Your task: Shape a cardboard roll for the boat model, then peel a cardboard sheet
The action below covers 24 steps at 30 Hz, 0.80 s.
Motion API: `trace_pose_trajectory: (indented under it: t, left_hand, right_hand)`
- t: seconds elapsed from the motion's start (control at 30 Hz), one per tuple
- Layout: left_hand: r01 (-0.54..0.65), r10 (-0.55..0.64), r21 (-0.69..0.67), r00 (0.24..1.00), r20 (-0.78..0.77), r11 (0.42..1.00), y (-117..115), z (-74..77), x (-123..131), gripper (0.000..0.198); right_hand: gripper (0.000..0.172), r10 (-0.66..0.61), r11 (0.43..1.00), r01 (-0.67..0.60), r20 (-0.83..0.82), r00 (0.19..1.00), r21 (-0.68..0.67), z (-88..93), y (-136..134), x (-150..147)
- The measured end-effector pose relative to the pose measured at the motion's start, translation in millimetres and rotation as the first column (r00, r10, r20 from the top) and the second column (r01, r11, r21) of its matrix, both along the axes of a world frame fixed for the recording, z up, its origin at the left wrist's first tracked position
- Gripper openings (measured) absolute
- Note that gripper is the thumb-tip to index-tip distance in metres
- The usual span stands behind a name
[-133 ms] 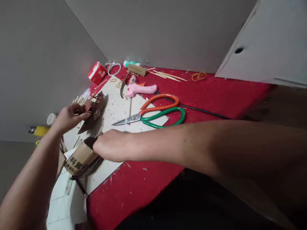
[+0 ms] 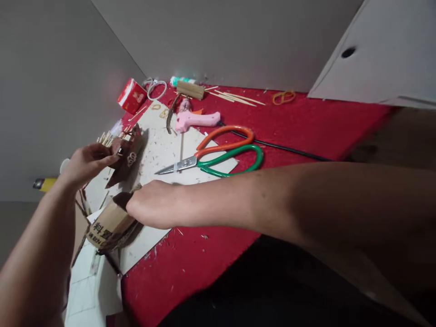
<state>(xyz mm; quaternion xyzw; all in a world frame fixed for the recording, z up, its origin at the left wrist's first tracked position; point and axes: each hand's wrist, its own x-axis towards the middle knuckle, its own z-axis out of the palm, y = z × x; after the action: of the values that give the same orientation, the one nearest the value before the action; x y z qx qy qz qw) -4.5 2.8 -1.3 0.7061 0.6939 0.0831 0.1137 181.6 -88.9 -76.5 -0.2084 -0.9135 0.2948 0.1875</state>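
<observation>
My left hand [image 2: 85, 162] pinches a small dark cardboard model [image 2: 127, 152] with wooden sticks standing at its back, at the left of the white board [image 2: 160, 150]. My right hand [image 2: 150, 209] reaches across from the right and is closed over a brown cardboard piece with printed characters [image 2: 107, 227] at the board's near left corner; its fingers are hidden under the hand. Large scissors with one orange and one green handle [image 2: 218, 156] lie on the board just behind my right forearm.
A red cloth [image 2: 289, 131] covers the table. A pink glue gun [image 2: 195, 120] with a black cord, a red box [image 2: 131, 96], a wooden block [image 2: 190, 90], thin sticks [image 2: 235, 97] and rubber bands [image 2: 282, 96] lie at the back. Grey walls close in behind and left.
The view has shifted slightly, so everything sits a little lower-left to upper in frame. Both hands keep their holds on the cardboard pieces.
</observation>
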Motion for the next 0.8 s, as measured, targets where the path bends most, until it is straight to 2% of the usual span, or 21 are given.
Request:
trace_pose_trajectory:
  t: [0.07, 0.17, 0.3, 0.63, 0.8]
  left_hand:
    - [-0.020, 0.023, -0.049, 0.998, 0.063, 0.999, 0.5, 0.1, 1.3, 0.022]
    - [-0.049, 0.055, -0.050, 0.990, 0.130, 0.998, -1.1, 1.2, 7.8, 0.012]
    - [-0.061, 0.069, -0.056, 0.989, 0.133, 0.997, -3.8, 2.8, 16.3, 0.004]
    - [-0.050, 0.062, -0.076, 0.986, 0.152, 0.996, -0.9, 3.2, 13.6, 0.004]
    - [-0.014, 0.021, -0.061, 0.992, 0.128, 0.998, 0.5, 3.1, 9.0, 0.016]
  right_hand:
    - [0.037, 0.000, 1.000, 0.000, -0.016, 1.000, -0.024, 0.2, 0.6, 0.0]
    - [0.037, 0.008, 0.999, -0.008, -0.011, 1.000, -0.039, 1.6, 0.8, 0.0]
    - [0.037, 0.011, 0.999, -0.012, -0.016, 1.000, -0.031, 1.2, 0.9, 0.1]
    - [0.037, 0.009, 1.000, -0.010, -0.023, 1.000, -0.025, 0.3, 0.5, -0.6]
    - [0.035, 0.006, 1.000, -0.006, -0.022, 1.000, -0.026, 0.7, 0.8, -0.5]
